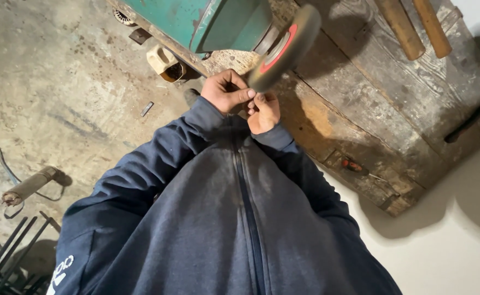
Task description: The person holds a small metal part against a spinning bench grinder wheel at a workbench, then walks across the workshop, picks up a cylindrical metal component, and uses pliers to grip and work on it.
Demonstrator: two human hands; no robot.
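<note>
We see the left hand [226, 92] and right hand [264, 112] curled close together, pinching something too small to identify against the rim of the round grey grinding wheel [285, 48], mounted on a green grinder [207, 19] above a rough wooden bench [393, 109].

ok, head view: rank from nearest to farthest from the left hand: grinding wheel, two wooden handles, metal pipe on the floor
From the left hand:
1. Grinding wheel, just above the knuckles.
2. Wooden handles, upper right on the bench.
3. Metal pipe, far left on the floor.
</note>
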